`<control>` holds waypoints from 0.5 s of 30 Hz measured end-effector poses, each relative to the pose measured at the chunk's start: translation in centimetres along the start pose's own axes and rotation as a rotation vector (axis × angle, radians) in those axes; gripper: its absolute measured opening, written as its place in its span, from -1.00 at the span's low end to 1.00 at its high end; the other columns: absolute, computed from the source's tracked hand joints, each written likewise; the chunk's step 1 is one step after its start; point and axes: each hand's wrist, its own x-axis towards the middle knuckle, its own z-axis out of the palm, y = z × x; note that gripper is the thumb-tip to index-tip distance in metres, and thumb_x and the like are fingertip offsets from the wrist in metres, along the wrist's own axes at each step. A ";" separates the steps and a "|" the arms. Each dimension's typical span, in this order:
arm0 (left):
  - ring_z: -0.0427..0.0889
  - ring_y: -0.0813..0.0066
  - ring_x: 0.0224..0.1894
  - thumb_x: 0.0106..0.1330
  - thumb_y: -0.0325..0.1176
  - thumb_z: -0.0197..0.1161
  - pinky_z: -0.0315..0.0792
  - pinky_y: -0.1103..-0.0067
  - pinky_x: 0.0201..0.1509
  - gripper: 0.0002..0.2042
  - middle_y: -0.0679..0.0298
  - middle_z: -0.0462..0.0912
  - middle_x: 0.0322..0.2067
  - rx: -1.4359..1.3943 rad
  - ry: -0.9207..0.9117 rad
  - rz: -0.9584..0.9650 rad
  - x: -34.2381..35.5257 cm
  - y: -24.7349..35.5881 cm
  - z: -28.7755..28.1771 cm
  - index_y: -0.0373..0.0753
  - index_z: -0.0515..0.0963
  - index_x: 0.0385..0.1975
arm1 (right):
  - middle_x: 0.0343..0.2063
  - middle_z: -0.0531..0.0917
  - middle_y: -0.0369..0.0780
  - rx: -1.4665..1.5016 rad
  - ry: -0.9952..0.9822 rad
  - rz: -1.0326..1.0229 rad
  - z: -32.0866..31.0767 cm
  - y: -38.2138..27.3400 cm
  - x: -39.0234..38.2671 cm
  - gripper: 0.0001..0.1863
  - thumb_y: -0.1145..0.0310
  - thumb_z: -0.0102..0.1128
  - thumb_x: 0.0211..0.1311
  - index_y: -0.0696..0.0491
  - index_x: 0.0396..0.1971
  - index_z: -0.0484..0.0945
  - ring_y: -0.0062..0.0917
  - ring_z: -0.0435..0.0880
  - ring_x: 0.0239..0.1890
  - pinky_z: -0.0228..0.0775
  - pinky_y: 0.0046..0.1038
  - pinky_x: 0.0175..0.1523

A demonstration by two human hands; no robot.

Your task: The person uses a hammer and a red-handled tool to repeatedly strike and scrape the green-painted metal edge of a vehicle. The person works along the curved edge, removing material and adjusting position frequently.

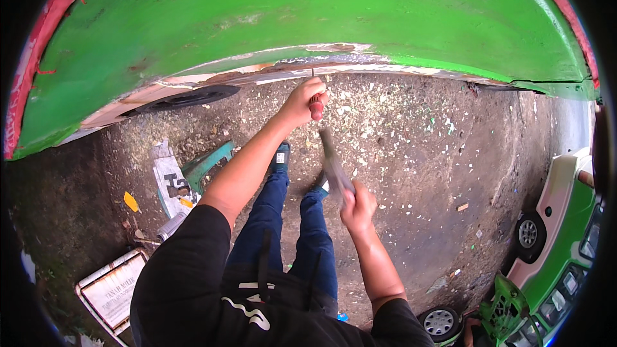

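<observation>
Fingers of the left hand clamped round a red-handled tool, its thin shaft near the peeling lower edge of a green panel, right hand wrapped round a blurred hammer-like tool, flake-strewn ground beneath.

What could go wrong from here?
The blurred grey hammer-like tool in the right hand could miss the red-handled tool and strike the left hand gripping it. The thin shaft might slip where the large green panel is chipped. Pale flakes underfoot suggest debris might fly.
</observation>
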 end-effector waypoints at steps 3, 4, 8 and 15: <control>0.36 0.29 -0.45 0.22 -0.45 0.15 0.28 0.42 -0.33 -0.76 0.19 0.31 -0.52 -0.018 -0.012 -0.191 -1.5 -3.1 0.1 -0.34 0.27 -0.62 | -0.62 0.56 -0.03 -0.079 -0.112 0.172 0.8 0.6 1.0 -0.81 0.31 0.14 0.30 0.13 -0.24 0.53 -0.20 0.59 -0.63 0.34 -0.27 -0.54; 0.36 0.28 -0.45 0.21 -0.43 0.15 0.28 0.41 -0.31 -0.76 0.19 0.31 -0.52 -0.022 -0.005 -0.261 -1.3 -4.8 -0.6 -0.33 0.27 -0.62 | -0.63 0.56 -0.03 -0.024 -0.065 0.174 0.9 0.7 1.1 -0.81 0.32 0.14 0.30 0.13 -0.24 0.54 -0.21 0.59 -0.64 0.34 -0.28 -0.54; 0.37 0.34 -0.44 0.18 -0.50 0.19 0.27 0.48 -0.33 -0.77 0.20 0.33 -0.50 0.009 -0.052 -0.060 -2.9 -4.8 -0.6 -0.35 0.27 -0.61 | -0.67 0.52 -0.13 0.109 0.027 0.232 -0.9 0.8 -1.0 -0.83 0.36 0.14 0.31 0.14 -0.24 0.54 -0.40 0.54 -0.68 0.32 -0.41 -0.54; 0.36 0.33 -0.45 0.23 -0.51 0.18 0.27 0.50 -0.34 -0.76 0.21 0.31 -0.49 0.003 -0.052 -0.059 -5.6 -2.5 -0.8 -0.34 0.25 -0.59 | -0.69 0.53 -0.15 0.104 0.005 0.334 -3.2 0.5 -3.0 -0.78 0.30 0.17 0.30 0.18 -0.27 0.57 -0.48 0.53 -0.66 0.34 -0.46 -0.49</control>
